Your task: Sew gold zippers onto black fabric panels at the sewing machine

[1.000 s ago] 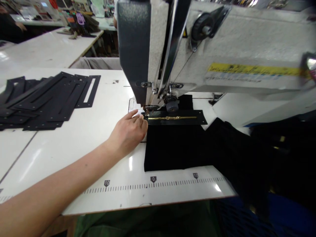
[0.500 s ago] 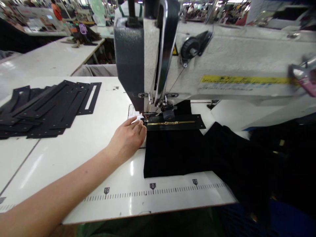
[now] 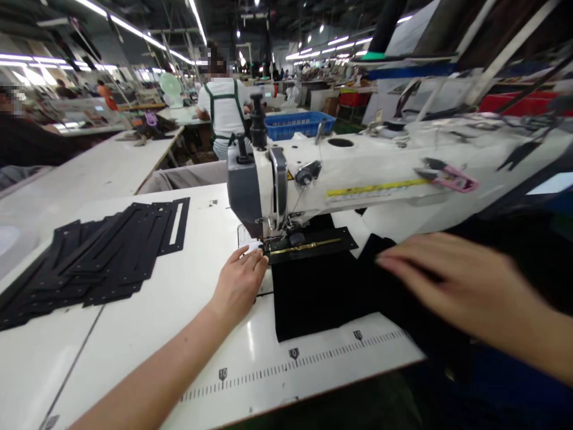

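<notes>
1. Table (image 3: 210, 346): smooth, glossy white surface.
2. Stacked panels (image 3: 120, 251): smooth, matt black.
3. Fabric (image 3: 313, 292): black cloth, matt.
4. Zip (image 3: 308, 245): shiny, gold-coloured metal.
5. Basket (image 3: 299, 126): blue plastic.

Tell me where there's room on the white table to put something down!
The white table is bare between the flat black pieces and the left hand and arm. There's also a thin strip with ruler marks between the black cloth and the front edge. It's crowded under the sewing machine, by the gold zipper, and around the right hand.
</notes>
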Motion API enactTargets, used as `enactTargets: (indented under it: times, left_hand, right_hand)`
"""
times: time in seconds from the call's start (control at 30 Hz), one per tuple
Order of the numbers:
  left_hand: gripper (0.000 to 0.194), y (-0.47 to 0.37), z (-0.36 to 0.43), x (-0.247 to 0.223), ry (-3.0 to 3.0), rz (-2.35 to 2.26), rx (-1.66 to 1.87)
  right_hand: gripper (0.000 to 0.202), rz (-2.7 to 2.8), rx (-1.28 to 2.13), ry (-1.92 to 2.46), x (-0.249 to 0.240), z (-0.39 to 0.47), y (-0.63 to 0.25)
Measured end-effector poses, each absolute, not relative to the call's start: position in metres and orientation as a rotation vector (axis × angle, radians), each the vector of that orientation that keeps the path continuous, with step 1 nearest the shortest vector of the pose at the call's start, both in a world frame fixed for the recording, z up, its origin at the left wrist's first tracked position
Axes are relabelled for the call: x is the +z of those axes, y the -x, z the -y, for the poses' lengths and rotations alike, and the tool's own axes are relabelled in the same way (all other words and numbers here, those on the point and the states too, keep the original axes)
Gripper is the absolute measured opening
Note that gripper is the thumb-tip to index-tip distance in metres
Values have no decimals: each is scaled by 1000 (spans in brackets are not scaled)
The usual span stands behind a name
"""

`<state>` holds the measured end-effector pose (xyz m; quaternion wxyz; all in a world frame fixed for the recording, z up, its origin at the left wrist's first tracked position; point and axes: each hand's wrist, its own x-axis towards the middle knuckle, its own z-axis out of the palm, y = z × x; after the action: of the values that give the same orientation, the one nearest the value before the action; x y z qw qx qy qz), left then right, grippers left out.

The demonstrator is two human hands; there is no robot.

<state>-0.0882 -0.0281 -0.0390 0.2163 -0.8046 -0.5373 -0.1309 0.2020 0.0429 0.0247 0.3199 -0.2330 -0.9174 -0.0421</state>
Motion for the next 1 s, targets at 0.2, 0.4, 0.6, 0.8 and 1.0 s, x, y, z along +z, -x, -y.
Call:
enactTargets:
  times: [0.2, 0.4, 0.6, 0.8, 1.0]
  left_hand:
    - [26, 92, 30, -39, 2219, 1517, -440]
    - [27, 93, 27, -43, 2209, 1509, -497]
    - [25, 95, 23, -48, 2217, 1517, -551]
    - [25, 94, 18, -47, 2231, 1466, -515]
    - [23, 94, 17, -44, 2234, 1426, -487]
  right_hand:
    - [18, 2632, 40, 568, -20, -47, -77]
    - [18, 2634, 168, 547, -38, -59, -68]
    - [20, 2619, 271, 469, -38, -65, -72]
    - [26, 2708, 211, 388, -39, -71, -72]
    - [25, 2754, 104, 399, -40, -72, -72]
